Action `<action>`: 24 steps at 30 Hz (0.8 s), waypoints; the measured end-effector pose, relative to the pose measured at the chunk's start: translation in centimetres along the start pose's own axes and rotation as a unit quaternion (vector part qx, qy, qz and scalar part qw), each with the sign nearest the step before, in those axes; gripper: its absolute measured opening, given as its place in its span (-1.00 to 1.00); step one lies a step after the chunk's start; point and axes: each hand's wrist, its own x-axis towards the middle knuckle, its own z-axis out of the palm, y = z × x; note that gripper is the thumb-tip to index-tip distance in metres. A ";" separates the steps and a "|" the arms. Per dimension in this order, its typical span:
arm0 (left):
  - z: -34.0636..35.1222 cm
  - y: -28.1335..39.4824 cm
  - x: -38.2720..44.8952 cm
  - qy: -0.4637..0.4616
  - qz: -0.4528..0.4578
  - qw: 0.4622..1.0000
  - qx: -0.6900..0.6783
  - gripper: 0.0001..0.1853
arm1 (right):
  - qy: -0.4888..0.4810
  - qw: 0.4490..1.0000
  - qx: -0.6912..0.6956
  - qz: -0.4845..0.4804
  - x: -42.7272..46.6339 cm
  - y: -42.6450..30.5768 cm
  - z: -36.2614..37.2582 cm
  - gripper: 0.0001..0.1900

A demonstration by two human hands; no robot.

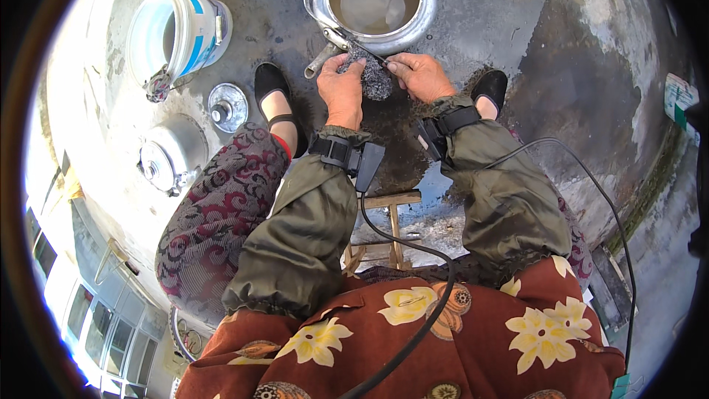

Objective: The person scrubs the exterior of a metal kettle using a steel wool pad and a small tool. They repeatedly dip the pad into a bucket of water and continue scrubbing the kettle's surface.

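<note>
My left hand (340, 86) pinches a grey metal scouring pad (376, 78) between thumb and fingers. Close beside it, my right hand (424, 75) grips the end of a thin dark rod (370, 51). The rod slants up and left towards the rim of an aluminium kettle (407, 41); whether it is joined to the kettle I cannot tell. Cloudy water (374, 3) stands inside the lidless kettle. Its spout (321, 61) points towards me, left of my left hand.
A white plastic bucket (185, 39) tilts at the upper left. Below it lie a round metal lid (228, 106) and a second lidded aluminium pot (177, 149). Black cables (410, 244) run from both wrist straps. A wooden stool (394, 221) shows beneath me on wet concrete (559, 94).
</note>
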 end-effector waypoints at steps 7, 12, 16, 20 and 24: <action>0.1 -1.2 0.5 -0.057 -0.050 0.995 -0.070 -0.66 | 0.058 0.995 -0.039 -0.078 0.1 1.5 1.0 -0.76; -0.2 -1.1 0.7 -0.027 -0.005 0.998 -0.058 -0.67 | 0.034 0.999 0.041 -0.004 -0.6 1.4 1.6 -0.76; -0.2 -0.8 0.7 -0.058 -0.060 0.996 -0.011 -0.72 | 0.058 0.998 -0.008 -0.020 -0.5 0.9 1.7 -0.77; -0.2 -0.6 0.6 -0.026 0.029 0.999 -0.018 -0.74 | 0.086 0.992 -0.041 -0.085 -0.3 0.8 1.7 -0.76; -0.3 -0.2 0.6 -0.070 -0.080 0.994 -0.014 -0.72 | 0.080 0.993 -0.071 -0.041 -0.1 0.6 1.6 -0.76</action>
